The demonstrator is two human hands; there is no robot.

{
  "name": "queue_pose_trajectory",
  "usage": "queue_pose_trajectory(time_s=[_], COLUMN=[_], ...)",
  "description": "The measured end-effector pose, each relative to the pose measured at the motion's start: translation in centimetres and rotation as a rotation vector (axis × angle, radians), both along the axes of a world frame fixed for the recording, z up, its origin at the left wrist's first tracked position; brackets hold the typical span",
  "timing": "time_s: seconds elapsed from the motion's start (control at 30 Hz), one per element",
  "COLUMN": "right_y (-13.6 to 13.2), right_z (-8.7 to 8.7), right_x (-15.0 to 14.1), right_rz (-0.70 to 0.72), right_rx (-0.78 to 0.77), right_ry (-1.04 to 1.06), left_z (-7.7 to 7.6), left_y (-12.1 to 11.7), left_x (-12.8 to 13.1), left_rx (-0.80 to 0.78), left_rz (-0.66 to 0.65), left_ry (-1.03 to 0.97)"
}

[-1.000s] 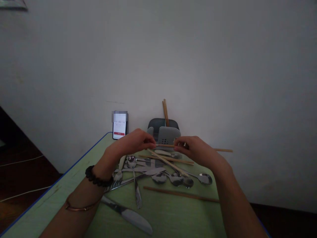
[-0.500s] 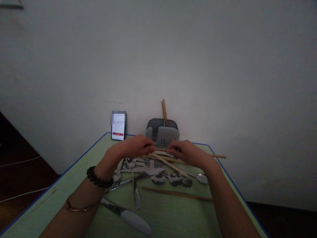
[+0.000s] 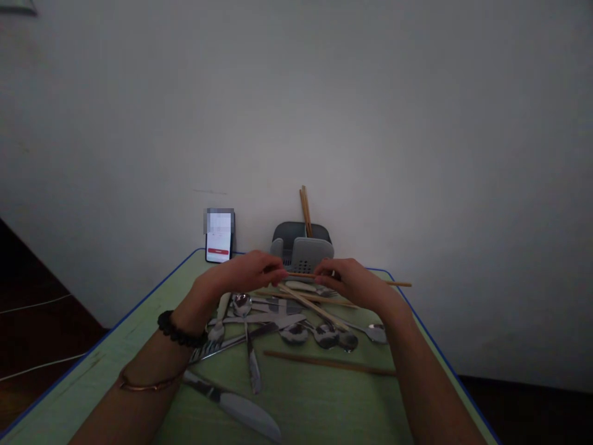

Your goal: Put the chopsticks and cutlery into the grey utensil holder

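Between my two hands a wooden chopstick [image 3: 301, 274] lies roughly level, just above the pile of cutlery. The fingertips of my left hand [image 3: 257, 272] pinch its left end. My right hand [image 3: 345, 279] grips it further along, and its other end sticks out past my right wrist. Beneath my hands are crossed chopsticks [image 3: 315, 303], a spoon [image 3: 327, 335], table knives [image 3: 259, 317] and a fork [image 3: 215, 337]. Just behind my hands stands a grey cutlery holder [image 3: 312, 250], with several chopsticks [image 3: 305, 210] upright in it.
A phone [image 3: 218, 238] with a lit screen leans on the wall at the back left. Another chopstick [image 3: 328, 363] and a table knife [image 3: 245, 411] lie nearer the front of the green table [image 3: 324, 408]. The wall [image 3: 393, 154] borders the table's back edge.
The chopstick between my hands has risen slightly, and my right hand has lifted a little with it. More of the fork under my hands now shows. The view has shifted slightly.
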State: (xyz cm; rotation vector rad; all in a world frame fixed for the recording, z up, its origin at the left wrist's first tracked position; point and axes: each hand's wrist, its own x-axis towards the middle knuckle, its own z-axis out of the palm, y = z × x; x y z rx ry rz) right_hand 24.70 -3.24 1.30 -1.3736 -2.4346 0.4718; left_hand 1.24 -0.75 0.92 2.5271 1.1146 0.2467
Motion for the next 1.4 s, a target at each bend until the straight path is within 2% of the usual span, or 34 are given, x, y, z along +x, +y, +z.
queue_pose_trajectory(time_s=[0.17,0.4,0.73,0.97,1.1,1.27,1.4], right_y=[-0.2,-0.9,-0.5,-0.4,-0.4,-0.3,-0.2], right_z=[0.2,1.0,0.7,0.3,0.3,0.2,0.1], right_x=[0.1,0.5,-0.1,-0.7,-0.6,0.2,0.5], right_rz=[0.017,0.008,-0.001,-0.01,-0.003,-0.006,-0.007], right_rx=[0.056,0.068,0.144,0.185,0.186,0.19,0.179], right_ry=[0.0,-0.038,-0.047,-0.109,-0.072,-0.016,0.023], left_z=[-0.3,0.0,-0.3,-0.8,-0.7,-0.5,-0.2], left_y=[-0.2,-0.6,-0.4,0.0,0.0,0.1,0.0], left_x=[0.7,1.2,1.4,1.1,0.9,0.2,0.1], left_rx=[0.08,0.075,0.13,0.102,0.057,-0.032,0.011], left_rz=[0.049,-0.002,0.054,0.077,0.103,0.048,0.022], left_ry=[0.054,0.056,0.176,0.216,0.137,-0.05,-0.134])
